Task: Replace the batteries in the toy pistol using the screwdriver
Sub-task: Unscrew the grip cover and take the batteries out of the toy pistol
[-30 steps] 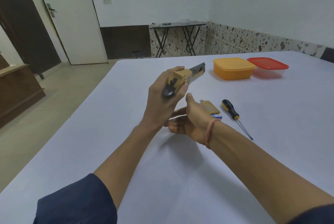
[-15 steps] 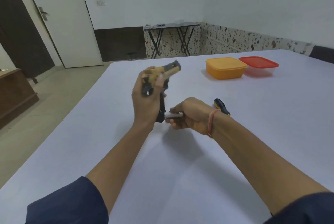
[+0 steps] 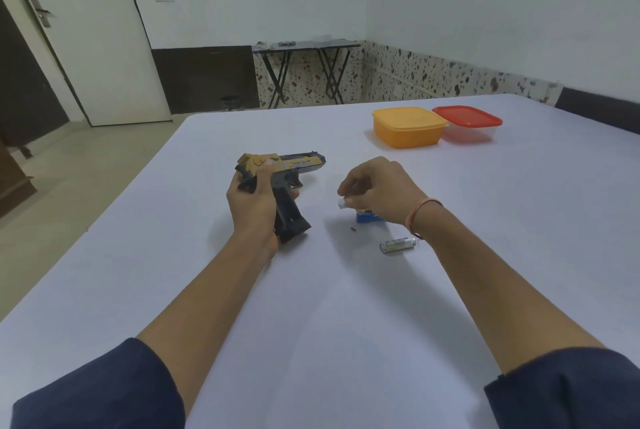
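Findings, head view. The fingers (image 3: 351,183) of the right hand (image 3: 379,191) are drawn together and pinch a small pale cylindrical battery (image 3: 342,203) by one end. Only its tip shows, held low to the right of the pistol.

The left hand (image 3: 251,209) is wrapped round the rear of the yellow-and-black plastic toy pistol (image 3: 294,165), thumb over the back of the slide. The muzzle points away to the right and the black handle slants down toward me. I cannot tell whether its butt touches the white cloth-covered desk (image 3: 346,307).

A tiny dark screw (image 3: 353,229) lies right of the pistol's butt. Further right is a silver cylindrical battery (image 3: 397,244), on its side beside the right wrist. A flat blue object (image 3: 367,218) sits partly under the right hand; I cannot identify it. Well beyond the pistol stand an orange lidded plastic tub (image 3: 408,129) and a red-lidded clear tub (image 3: 467,124), seemingly touching. The screwdriver is not in view.

Assessment: I judge the pistol light, hollow and stiff, best held firmly round the handle and frame, clear of the battery bay. The batteries look smooth and prone to roll, so pinch each across its middle. The screw is easily lost.
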